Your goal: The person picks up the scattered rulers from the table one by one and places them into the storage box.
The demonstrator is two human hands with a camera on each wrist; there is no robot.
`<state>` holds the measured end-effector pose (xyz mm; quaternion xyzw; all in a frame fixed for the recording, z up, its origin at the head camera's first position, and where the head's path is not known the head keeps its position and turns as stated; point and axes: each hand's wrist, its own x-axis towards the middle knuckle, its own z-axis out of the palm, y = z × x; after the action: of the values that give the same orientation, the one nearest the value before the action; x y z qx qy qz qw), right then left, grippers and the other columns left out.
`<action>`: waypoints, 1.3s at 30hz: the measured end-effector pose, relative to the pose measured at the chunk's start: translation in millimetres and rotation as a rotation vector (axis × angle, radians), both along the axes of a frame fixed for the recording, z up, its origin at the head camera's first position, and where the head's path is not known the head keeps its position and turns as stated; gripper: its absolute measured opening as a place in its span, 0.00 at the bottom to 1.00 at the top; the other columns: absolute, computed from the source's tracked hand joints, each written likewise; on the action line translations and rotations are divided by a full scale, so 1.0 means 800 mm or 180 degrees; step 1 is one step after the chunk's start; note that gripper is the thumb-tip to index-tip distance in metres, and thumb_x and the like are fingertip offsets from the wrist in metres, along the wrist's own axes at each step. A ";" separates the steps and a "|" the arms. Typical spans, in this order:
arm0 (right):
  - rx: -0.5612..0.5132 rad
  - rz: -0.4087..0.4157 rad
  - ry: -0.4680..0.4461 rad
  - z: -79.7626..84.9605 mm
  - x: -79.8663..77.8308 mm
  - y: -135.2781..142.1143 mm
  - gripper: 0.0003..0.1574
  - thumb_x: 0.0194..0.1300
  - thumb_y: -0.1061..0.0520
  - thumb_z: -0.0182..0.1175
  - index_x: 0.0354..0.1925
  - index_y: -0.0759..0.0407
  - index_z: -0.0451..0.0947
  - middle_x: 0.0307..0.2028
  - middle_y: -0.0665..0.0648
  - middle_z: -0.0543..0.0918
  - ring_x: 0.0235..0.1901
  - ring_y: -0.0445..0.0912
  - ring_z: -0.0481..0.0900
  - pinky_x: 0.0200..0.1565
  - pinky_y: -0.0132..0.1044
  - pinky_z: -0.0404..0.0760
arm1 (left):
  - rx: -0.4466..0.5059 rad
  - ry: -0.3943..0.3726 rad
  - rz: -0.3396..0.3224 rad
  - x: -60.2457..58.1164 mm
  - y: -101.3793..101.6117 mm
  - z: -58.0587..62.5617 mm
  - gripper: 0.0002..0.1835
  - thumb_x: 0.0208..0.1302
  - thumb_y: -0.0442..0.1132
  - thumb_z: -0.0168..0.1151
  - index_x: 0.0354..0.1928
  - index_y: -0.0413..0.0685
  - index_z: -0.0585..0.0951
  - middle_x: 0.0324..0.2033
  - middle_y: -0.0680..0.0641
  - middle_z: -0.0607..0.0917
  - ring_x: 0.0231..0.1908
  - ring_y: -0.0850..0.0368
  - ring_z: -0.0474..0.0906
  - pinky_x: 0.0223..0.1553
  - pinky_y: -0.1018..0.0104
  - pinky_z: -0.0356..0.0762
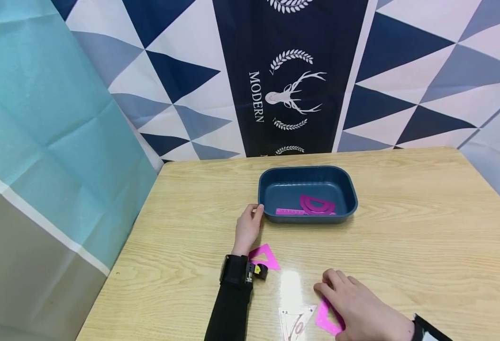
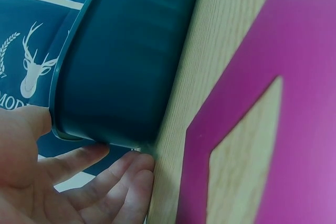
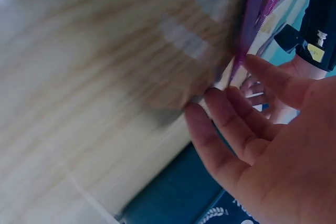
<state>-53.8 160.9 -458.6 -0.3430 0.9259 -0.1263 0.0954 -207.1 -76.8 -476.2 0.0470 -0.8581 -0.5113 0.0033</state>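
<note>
My left hand [image 1: 247, 228] holds the left front corner of a dark blue plastic tray [image 1: 307, 219]. In the left wrist view the thumb lies at the tray's rim and the other fingertips are at its outer wall. Inside the tray lie a pink protractor [image 1: 305, 201] and a pink ruler [image 1: 288, 211]. A pink set square [image 1: 272, 261] lies flat beside my left wrist. Near the front edge my right hand [image 1: 358, 300] pinches another pink set square [image 1: 324, 323], partly hidden under the palm. The right wrist view shows thumb and fingertips at this set square's edge [image 3: 247, 30].
A clear set square [image 1: 286, 322] lies on the wooden table [image 1: 424, 227], just left of my right hand. Patterned cloth [image 1: 292, 94] hangs behind the table, and a turquoise and grey cloth [image 1: 53, 128] borders its left side.
</note>
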 end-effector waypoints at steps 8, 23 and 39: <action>-0.0566 0.0141 0.0368 -0.007 0.007 -0.002 0.38 0.30 0.38 0.73 0.40 0.48 0.69 0.42 0.43 0.60 0.33 0.35 0.62 0.33 0.28 0.66 | 0.0020 0.0030 -0.0011 0.001 -0.002 -0.001 0.20 0.67 0.54 0.46 0.49 0.48 0.77 0.25 0.45 0.80 0.24 0.59 0.71 0.29 0.66 0.68; -0.0545 0.0191 0.0928 -0.013 0.016 -0.014 0.39 0.45 0.21 0.54 0.39 0.50 0.70 0.45 0.48 0.65 0.34 0.36 0.66 0.32 0.28 0.72 | -0.0005 0.0034 -0.0002 0.000 -0.001 -0.001 0.19 0.68 0.53 0.46 0.48 0.49 0.77 0.25 0.44 0.81 0.23 0.60 0.72 0.29 0.66 0.68; -0.0376 0.0112 0.0533 0.001 0.008 -0.010 0.37 0.34 0.55 0.67 0.48 0.55 0.71 0.52 0.56 0.68 0.42 0.42 0.72 0.41 0.38 0.77 | 0.0012 0.0025 -0.0001 0.001 0.000 0.000 0.19 0.67 0.54 0.46 0.49 0.50 0.77 0.26 0.45 0.81 0.24 0.59 0.72 0.29 0.66 0.68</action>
<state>-47.7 153.2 -458.0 -0.3735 0.9154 -0.1498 -0.0005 -206.6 -76.7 -476.4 0.0448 -0.8571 -0.5131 0.0065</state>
